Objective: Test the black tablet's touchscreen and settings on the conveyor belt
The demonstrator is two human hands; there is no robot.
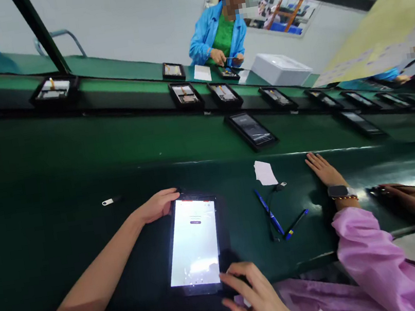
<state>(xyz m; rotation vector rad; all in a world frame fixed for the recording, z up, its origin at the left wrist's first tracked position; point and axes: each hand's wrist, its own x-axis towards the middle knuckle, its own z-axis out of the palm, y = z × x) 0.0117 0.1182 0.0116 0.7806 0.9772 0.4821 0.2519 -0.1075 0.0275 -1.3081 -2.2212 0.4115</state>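
1. A tablet (194, 240) with a bright white screen lies flat on the dark green table (48, 236), close to the near edge and a bit left of the middle.
2. The left hand (158, 205) rests on the tablet's far left corner. Its fingers are bent softly over that corner and hold it there.
3. The right hand (253, 294) is at the tablet's near right corner. Its fingers are spread a little, and the fingertips touch the edge by that corner. It grips nothing.
4. To the left of the tablet the table is bare for a long way. Only a small white stick (108, 202) lies there, well apart from the tablet.
5. To the right of the tablet lie a blue pen (269, 212), a second pen (296, 224) and a thin black cord (273, 203). A white paper slip (265, 173) lies past them, near the far edge of the table.
6. Another person in a pink sleeve (366, 251) sits on the right. Their flat hand (322, 168), with a watch on the wrist, presses on the table near the far edge.
7. Past the table runs a green belt (111, 138). A dark tablet in a tray (251, 130) lies on it, and more trays (186, 95) stand in a row along the back.
8. A person in a blue coat (212, 32) works at the far side of the belt beside a white box (280, 69).
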